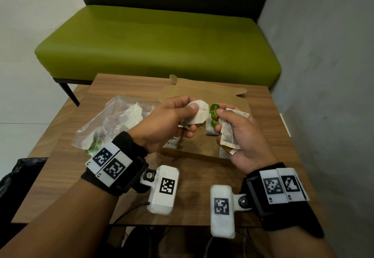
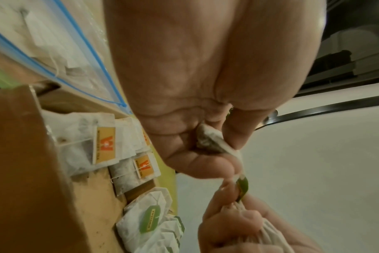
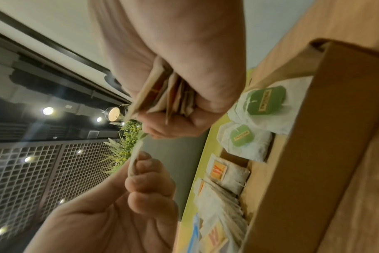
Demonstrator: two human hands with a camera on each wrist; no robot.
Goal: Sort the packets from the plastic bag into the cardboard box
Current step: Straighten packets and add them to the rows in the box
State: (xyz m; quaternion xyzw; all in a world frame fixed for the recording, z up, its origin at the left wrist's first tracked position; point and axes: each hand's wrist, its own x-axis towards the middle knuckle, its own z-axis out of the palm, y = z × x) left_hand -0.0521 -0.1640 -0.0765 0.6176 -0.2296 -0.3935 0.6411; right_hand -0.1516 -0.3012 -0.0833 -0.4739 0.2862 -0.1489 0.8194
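Over the open cardboard box [image 1: 204, 93], my left hand [image 1: 192, 116] pinches a white tea-bag packet [image 1: 199, 114] between thumb and fingers. A green tag [image 1: 214, 110] hangs between the two hands. My right hand [image 1: 222, 122] grips a small stack of packets [image 1: 229, 136]. In the left wrist view the box floor [image 2: 93, 196] holds yellow-tagged packets [image 2: 104, 142] and green-tagged packets [image 2: 151, 220]. The right wrist view shows the gripped stack [image 3: 169, 95] beside the box wall [image 3: 314, 145]. The clear plastic bag [image 1: 113, 120], with more packets inside, lies left of the box.
The box and bag lie on a small wooden table [image 1: 70, 176]. A green bench [image 1: 157, 43] stands behind it, and a grey wall [image 1: 327, 75] runs along the right. A black bag [image 1: 22, 168] sits at the table's left edge.
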